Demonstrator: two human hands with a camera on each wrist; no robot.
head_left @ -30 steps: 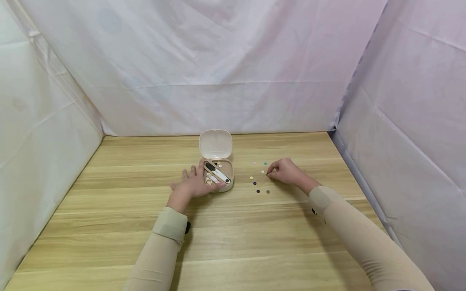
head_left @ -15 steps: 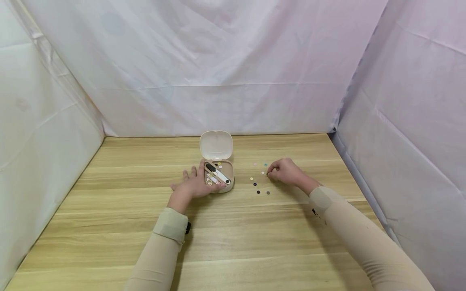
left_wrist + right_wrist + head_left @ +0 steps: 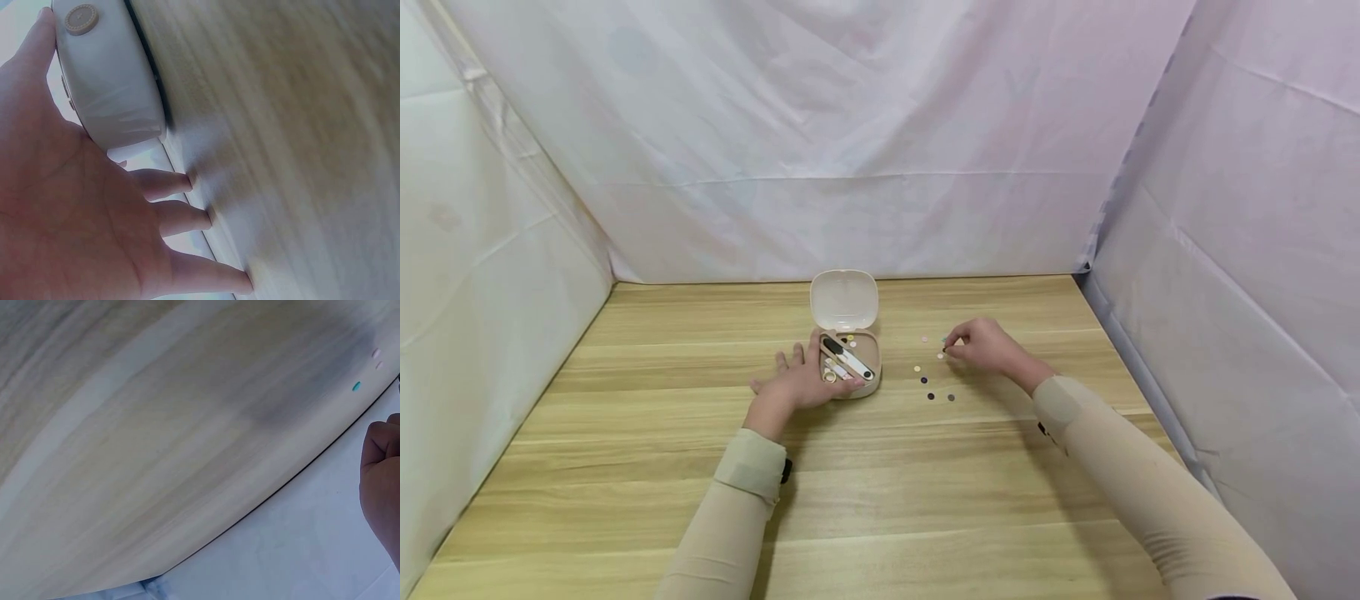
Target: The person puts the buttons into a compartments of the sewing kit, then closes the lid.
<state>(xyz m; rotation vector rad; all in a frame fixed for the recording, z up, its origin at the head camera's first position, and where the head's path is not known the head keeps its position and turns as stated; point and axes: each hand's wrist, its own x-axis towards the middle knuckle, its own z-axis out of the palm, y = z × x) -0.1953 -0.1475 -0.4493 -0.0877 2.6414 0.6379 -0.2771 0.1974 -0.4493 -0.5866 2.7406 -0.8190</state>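
Note:
A small beige sewing box (image 3: 872, 385) stands with its lid (image 3: 844, 300) raised. Inside lie a white tool with a black end (image 3: 852, 358), a small gold ring-shaped item (image 3: 830, 377) and a few buttons in the far compartment. My left hand (image 3: 796, 385) is spread against the box's left and front sides; in the left wrist view its other fingertips (image 3: 206, 220) touch the table. Over to the right, my right hand (image 3: 992, 346) pinches a small dark button (image 3: 944, 350) between thumb and fingers, slightly above the table. The right wrist view shows only part of that hand (image 3: 382, 481).
Several loose buttons lie on the wooden table (image 3: 850, 500) between box and right hand: a yellow one (image 3: 917, 368), a pink one (image 3: 924, 339), a grey one (image 3: 951, 397), dark ones (image 3: 931, 396). A teal button (image 3: 356, 386) lies near the right hand. White cloth surrounds the table.
My right hand has moved slightly up and left with the dark button, now partly covering the teal one. The left hand and the box stay put.

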